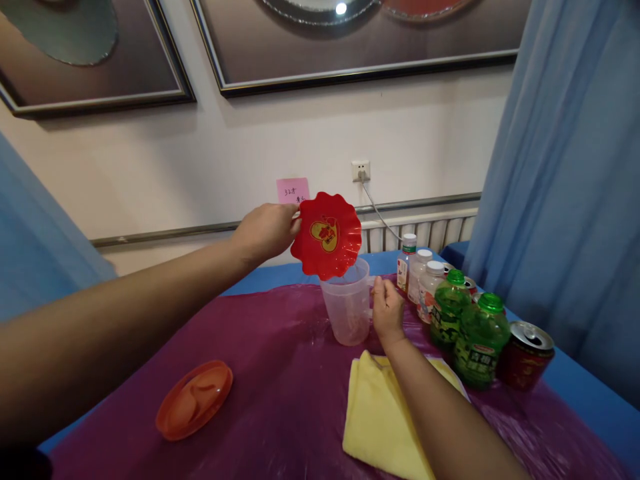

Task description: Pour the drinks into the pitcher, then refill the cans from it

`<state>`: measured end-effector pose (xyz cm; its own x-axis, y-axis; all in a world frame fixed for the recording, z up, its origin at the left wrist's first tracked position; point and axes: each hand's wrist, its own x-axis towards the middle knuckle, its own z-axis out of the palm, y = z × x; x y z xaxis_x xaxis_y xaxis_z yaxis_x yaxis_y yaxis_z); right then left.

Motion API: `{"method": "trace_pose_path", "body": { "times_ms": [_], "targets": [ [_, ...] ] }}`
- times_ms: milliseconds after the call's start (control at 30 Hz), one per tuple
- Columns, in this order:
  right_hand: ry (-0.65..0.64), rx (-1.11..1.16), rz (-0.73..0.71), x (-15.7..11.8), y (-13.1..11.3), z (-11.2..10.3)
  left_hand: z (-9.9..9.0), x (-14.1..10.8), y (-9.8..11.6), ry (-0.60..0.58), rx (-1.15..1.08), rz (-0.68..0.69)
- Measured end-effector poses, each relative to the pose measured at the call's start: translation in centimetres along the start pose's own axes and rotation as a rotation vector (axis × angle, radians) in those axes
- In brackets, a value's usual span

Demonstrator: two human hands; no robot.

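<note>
1. Your plate (326,235) is bright red — patterned in gold (with red on the gold).
2. Your jug (349,312) is translucent, faintly white.
3. You have purple sheeting (270,353), a yellow cloth (375,413), an orange dish (195,400) — and green bottles (481,343).

A table set between curtains in an indoor room; whether home or workplace cannot be told.
Beyond the fingers of the left hand (267,230) and right hand (389,308) stands a pale wall (250,153) with a radiator (450,230), a power socket (361,171) and a pink note (291,189); large framed pictures (340,63) hang high above them. Blue curtains (560,153) flank the fingers on either side. Below the fingers, purple plastic sheeting (280,373) covers much of a blue tabletop (593,381).
</note>
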<state>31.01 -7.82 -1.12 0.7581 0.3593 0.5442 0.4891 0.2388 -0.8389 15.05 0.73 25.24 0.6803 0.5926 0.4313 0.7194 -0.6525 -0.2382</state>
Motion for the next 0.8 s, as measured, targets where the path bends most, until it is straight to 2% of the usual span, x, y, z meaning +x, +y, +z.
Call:
{"method": "trace_pose_path", "body": {
  "times_ms": [200, 500, 600, 800],
  "targets": [
    [-0.008, 0.000, 0.002, 0.0, 0.0, 0.0, -0.2, -2.3, 1.6, 0.113, 0.220, 0.090],
    [-0.010, -0.003, 0.003, 0.0, -0.1, -0.1, 2.0, -5.0, 0.3, 0.380, 0.191, 0.437],
    [-0.008, -0.006, 0.000, 0.0, -0.1, -0.1, 2.6, -5.2, 0.0, 0.426, 0.194, 0.460],
    [-0.011, -0.003, -0.007, 0.0, 0.0, -0.1, 4.0, -4.9, -0.9, 0.451, 0.204, 0.402]
  ]
}}
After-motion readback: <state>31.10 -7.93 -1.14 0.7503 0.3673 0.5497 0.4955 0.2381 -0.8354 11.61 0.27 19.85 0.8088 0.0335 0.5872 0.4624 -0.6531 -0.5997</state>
